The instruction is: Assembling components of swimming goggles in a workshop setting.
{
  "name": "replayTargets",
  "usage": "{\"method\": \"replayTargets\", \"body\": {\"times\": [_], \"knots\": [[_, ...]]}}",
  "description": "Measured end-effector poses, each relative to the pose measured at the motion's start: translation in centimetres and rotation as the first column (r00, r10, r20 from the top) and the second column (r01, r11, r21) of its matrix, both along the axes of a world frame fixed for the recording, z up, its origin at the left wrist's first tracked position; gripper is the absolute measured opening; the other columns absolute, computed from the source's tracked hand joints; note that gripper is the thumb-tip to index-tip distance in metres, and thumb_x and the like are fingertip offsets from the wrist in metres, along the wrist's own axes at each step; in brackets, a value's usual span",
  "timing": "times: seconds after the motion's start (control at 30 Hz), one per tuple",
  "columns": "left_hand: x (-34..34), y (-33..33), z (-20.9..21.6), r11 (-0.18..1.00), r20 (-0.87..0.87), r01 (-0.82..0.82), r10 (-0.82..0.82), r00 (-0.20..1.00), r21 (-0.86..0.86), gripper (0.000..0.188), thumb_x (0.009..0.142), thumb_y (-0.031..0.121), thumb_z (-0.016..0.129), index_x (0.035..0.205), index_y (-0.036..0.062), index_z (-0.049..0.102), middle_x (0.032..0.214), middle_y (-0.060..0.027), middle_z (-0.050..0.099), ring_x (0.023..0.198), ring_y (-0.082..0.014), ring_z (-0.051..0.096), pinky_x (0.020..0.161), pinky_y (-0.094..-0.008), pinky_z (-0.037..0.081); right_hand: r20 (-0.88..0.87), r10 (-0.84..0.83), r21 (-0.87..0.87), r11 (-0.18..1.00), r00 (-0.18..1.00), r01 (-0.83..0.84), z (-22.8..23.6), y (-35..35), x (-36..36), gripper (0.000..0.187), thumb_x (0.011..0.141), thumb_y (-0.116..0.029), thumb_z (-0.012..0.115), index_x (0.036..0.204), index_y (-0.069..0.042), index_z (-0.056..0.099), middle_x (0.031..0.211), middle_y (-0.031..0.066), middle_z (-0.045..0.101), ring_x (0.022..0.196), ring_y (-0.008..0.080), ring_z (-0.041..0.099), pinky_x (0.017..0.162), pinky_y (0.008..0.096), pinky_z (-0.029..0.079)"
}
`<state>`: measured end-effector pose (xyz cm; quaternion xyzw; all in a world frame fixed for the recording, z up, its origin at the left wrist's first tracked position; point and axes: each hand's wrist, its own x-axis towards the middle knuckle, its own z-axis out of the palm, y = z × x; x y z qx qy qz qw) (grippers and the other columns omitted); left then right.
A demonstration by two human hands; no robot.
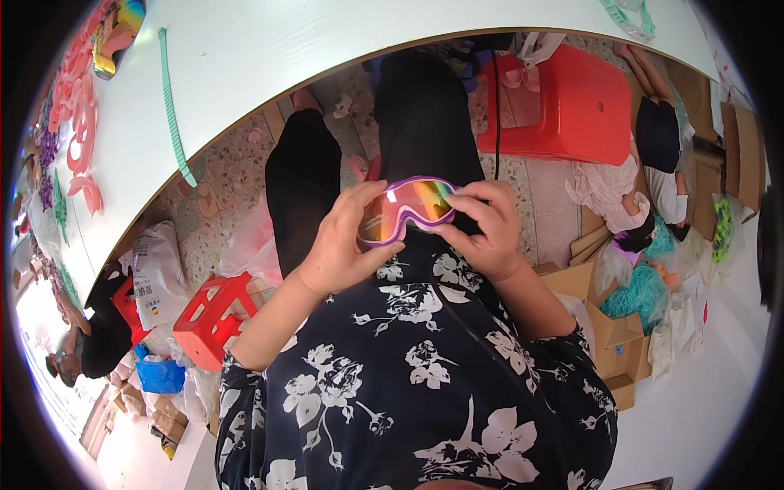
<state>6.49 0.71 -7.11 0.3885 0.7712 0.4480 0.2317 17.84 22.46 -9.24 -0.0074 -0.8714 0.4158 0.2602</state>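
Observation:
Between my hands, above my lap, is a pair of swim goggles (404, 211) with a purple frame and a shiny orange-yellow mirrored lens. My left hand (347, 237) grips the left end, fingers on top and thumb beneath. At the other end, my right hand (488, 224) pinches the frame between thumb and fingers. No strap shows on the goggles. On the white table (269, 49) beyond them lies a mint-green ribbed strap (173, 110).
Pink goggle frames (82, 147) heap along the table's left side, near a mirrored lens (117, 33). Red stools (572, 106) stand on the floor. Cardboard boxes (612, 335) and teal strap bundles (635, 298) lie at right, near other people (612, 188). A filled white bag (159, 273) stands left.

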Motion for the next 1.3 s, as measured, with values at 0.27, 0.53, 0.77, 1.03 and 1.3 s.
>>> {"method": "replayTargets", "body": {"times": [0.27, 0.53, 0.77, 1.03, 1.3], "knots": [[0.3, 0.5, -1.0, 0.998, 0.073, -0.012, 0.017, 0.997, -0.065, 0.074, 0.079, 0.025, 0.082, 0.136, -0.0039, 0.045, 0.115, -0.0223, 0.059, 0.104, -0.0359, 0.064, 0.09, -0.0399, 0.053, 0.05, 0.256, 0.031, 0.966, 0.965, -0.258, 0.2, 0.6, -1.8, 0.031, 0.07, -0.011, 0.081, 0.098, -0.003, 0.071, 0.093, 0.0062, 0.064, 0.085, 0.0279, 0.061, 0.074, 0.0375, 0.051], [0.3, -0.4, -0.6, 1.0, 0.064, 0.03, -0.029, 0.998, -0.009, 0.072, 0.081, 0.031, 0.08, 0.135, -0.0033, 0.048, 0.115, -0.0216, 0.06, 0.102, -0.036, 0.063, 0.09, -0.0394, 0.051, 0.07, 0.364, -0.053, 0.931, 0.929, -0.361, 0.8, 0.4, -1.6, 0.032, 0.071, -0.012, 0.081, 0.1, -0.002, 0.069, 0.094, 0.0093, 0.064, 0.085, 0.0288, 0.061, 0.075, 0.038, 0.052], [0.2, -0.1, -0.5, 0.997, 0.012, 0.076, -0.076, 0.997, 0.007, 0.071, 0.079, 0.035, 0.08, 0.133, -0.0014, 0.051, 0.119, -0.0208, 0.061, 0.103, -0.0367, 0.062, 0.091, -0.0409, 0.051, 0.364, 0.485, -0.315, 0.868, 0.795, -0.385, 0.6, 1.5, -3.2, 0.056, 0.069, -0.029, 0.08, 0.115, -0.003, 0.061, 0.098, 0.0134, 0.059, 0.087, 0.0312, 0.061, 0.076, 0.0382, 0.049], [-0.9, -1.5, 1.0, 0.998, -0.336, -0.005, 0.025, 0.942, 0.061, 0.05, 0.066, 0.031, 0.087, 0.106, 0.0074, 0.068, 0.102, -0.0073, 0.067, 0.088, -0.0264, 0.065, 0.082, -0.0393, 0.05, 0.327, 0.519, -0.498, 0.805, 0.789, -0.323, -1.0, -0.5, -3.5, 0.036, 0.069, -0.021, 0.07, 0.097, 0.001, 0.065, 0.08, 0.0092, 0.056, 0.072, 0.0226, 0.053, 0.066, 0.0319, 0.043], [-0.4, -0.8, 2.1, 0.981, -0.331, 0.095, -0.035, 0.943, 0.168, 0.031, 0.067, 0.017, 0.087, 0.089, 0.0041, 0.07, 0.085, -0.0066, 0.067, 0.078, -0.0241, 0.065, 0.069, -0.0346, 0.053, 0.258, 0.56, -0.525, 0.765, 0.787, -0.372, -1.6, -0.9, -3.0, 0.036, 0.067, -0.02, 0.068, 0.095, 0.002, 0.064, 0.079, 0.0099, 0.056, 0.071, 0.0223, 0.054, 0.065, 0.0315, 0.044]]}}
